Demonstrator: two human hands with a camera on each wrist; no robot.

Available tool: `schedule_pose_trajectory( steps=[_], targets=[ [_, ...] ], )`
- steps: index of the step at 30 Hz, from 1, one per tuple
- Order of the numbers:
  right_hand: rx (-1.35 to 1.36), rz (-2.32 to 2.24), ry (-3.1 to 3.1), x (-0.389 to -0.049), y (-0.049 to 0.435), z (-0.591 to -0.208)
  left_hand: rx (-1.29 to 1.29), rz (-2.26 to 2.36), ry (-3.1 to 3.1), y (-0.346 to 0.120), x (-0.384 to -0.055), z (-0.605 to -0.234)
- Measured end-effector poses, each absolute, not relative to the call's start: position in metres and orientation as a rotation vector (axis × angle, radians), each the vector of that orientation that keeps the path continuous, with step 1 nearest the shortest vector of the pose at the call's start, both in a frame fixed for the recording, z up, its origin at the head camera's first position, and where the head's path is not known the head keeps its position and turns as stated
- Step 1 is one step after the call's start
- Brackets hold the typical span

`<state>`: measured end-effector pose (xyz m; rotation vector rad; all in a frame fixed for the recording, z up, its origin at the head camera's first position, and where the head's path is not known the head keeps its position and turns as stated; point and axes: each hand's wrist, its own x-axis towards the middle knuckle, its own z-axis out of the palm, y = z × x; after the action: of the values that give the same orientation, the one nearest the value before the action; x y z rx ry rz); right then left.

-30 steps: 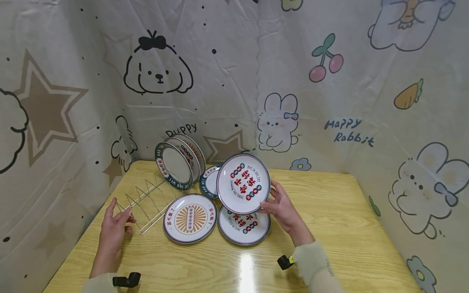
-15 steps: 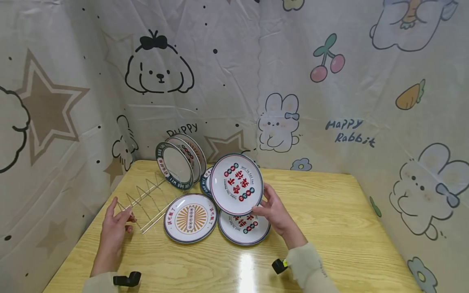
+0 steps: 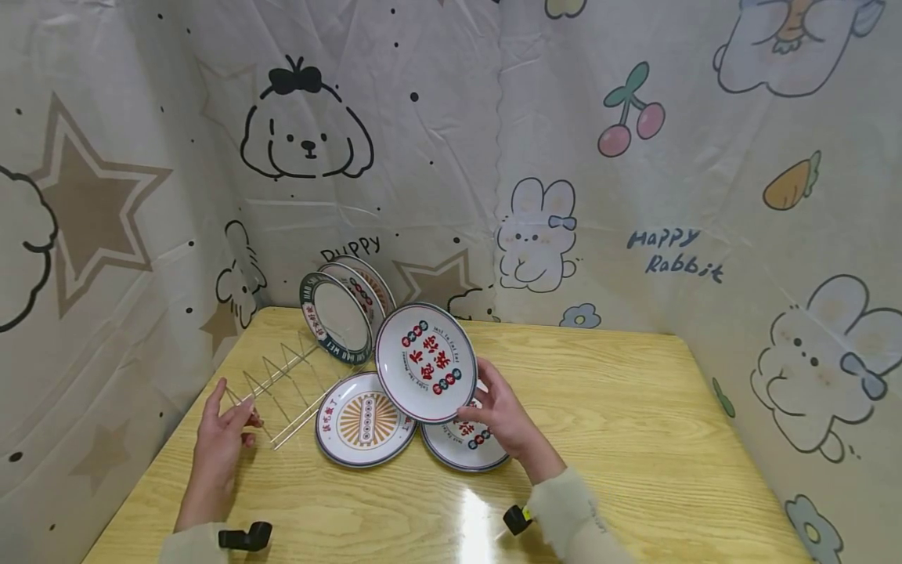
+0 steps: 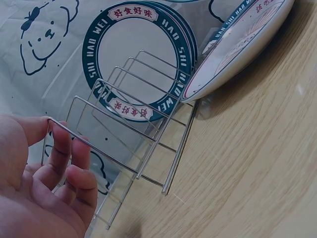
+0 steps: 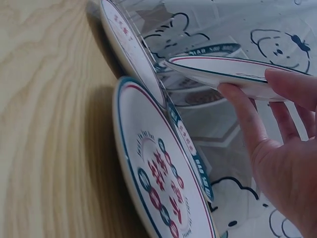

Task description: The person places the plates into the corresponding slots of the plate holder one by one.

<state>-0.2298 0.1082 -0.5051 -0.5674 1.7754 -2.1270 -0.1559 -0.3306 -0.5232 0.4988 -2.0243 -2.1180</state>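
Note:
My left hand pinches the near end of a wire dish rack between thumb and fingers. Several plates stand upright at the rack's far end, the front one a green-rimmed plate. With thumb on top and fingers beneath, my right hand grips the edge of a white plate with red characters. That plate is raised and tilted, overlapping the table plates in the head view. Under it lie a sunburst plate and a second red-character plate.
Another green-rimmed plate shows behind the table plates in the right wrist view; the held plate hides it from the head camera. A printed cloth hangs around the back and sides of the wooden table.
My right hand has carried the red-character plate leftward and slightly down, from above the second red-character plate toward the rack. The left hand stays on the rack.

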Motion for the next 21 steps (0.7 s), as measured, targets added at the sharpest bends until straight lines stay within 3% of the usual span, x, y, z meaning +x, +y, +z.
schedule_pose_trajectory(
  steps=[21],
  targets=[
    [-0.54,-2.062,1.928,-0.232,0.039,-0.503,0.505,-2.107,-2.038,-0.33,-0.156,-0.524]
  ],
)
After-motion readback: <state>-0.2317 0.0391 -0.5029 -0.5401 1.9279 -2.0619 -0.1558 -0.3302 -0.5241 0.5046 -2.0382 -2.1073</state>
